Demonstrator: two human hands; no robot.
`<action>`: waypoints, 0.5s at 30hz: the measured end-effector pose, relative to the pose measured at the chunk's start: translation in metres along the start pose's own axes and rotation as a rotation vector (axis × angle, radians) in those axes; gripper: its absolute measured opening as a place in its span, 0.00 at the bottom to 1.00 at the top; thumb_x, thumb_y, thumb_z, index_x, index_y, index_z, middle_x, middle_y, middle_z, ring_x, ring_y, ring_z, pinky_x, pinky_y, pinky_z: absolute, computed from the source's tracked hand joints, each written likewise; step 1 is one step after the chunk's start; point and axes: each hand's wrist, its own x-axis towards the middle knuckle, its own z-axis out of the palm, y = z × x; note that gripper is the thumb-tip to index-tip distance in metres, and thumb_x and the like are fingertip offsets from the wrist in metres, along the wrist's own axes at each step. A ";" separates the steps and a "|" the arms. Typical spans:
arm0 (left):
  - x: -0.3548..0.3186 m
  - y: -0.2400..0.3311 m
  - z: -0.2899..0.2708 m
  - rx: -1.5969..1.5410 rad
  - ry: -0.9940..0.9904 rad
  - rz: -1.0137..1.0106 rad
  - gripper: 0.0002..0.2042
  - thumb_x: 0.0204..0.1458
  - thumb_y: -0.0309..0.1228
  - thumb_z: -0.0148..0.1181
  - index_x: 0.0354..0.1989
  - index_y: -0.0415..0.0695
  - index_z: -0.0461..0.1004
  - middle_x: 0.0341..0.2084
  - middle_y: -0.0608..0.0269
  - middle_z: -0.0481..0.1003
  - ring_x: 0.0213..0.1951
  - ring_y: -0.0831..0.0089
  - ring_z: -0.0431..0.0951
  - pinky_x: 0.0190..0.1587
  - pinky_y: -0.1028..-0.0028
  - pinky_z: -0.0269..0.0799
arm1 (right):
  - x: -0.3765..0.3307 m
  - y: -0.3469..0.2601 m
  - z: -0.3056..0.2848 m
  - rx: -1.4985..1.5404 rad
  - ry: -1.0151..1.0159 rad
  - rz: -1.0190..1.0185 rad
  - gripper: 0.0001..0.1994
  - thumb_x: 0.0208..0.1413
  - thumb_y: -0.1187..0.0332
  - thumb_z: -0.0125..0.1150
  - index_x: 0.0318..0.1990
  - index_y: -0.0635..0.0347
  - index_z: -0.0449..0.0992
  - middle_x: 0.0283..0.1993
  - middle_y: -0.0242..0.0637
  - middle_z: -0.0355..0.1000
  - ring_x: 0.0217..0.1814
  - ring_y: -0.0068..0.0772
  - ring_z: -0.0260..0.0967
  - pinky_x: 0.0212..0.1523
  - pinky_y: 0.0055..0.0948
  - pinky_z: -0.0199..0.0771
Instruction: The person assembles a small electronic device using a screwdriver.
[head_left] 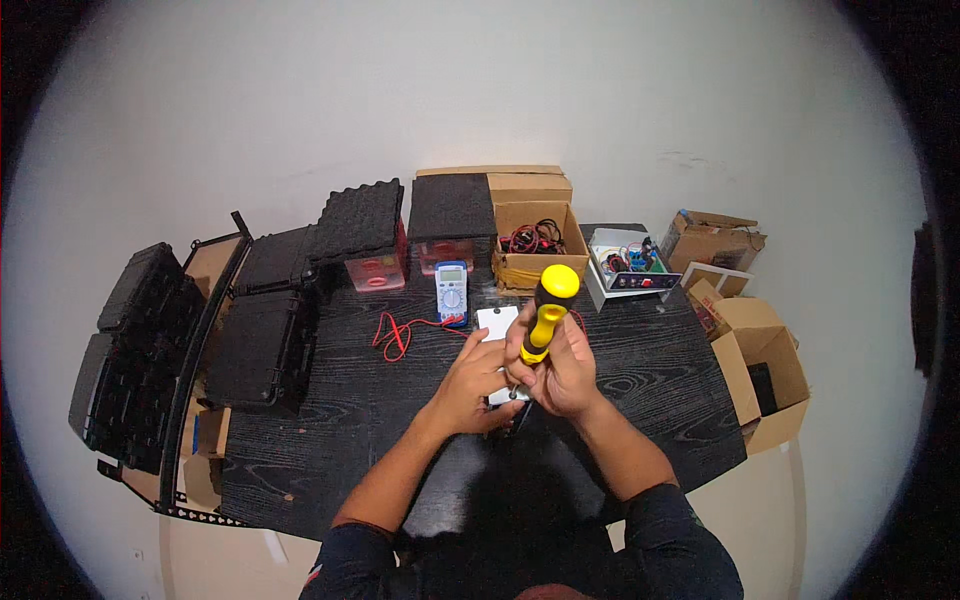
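Note:
My right hand (562, 368) grips a screwdriver (547, 316) by its yellow and black handle, the butt end pointing up toward me. Below it lies a white box-shaped piece (497, 321), a dark round spot near its far end. My left hand (470, 388) closes over the left side of that white piece. Both hands hide the piece's middle, and the screwdriver's tip cannot be made out clearly. A blue-grey multimeter (453, 294) lies just beyond, its red test lead (396, 338) coiled to the left.
On the black wood-grain table (650, 400), an open white case with wiring (632, 262) stands at the back right. A carton of cables (540, 262) and foam-topped red bins (378, 268) line the back. Black cases (258, 345) sit left; an open carton (770, 370) is beyond the right edge.

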 end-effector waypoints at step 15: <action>0.002 0.006 -0.002 0.023 0.017 0.010 0.16 0.38 0.31 0.73 0.38 0.48 0.80 0.50 0.59 0.77 0.61 0.57 0.71 0.69 0.44 0.50 | -0.004 0.002 0.008 -0.234 -0.020 -0.119 0.27 0.60 0.47 0.65 0.50 0.63 0.67 0.35 0.33 0.68 0.26 0.19 0.62 0.27 0.20 0.61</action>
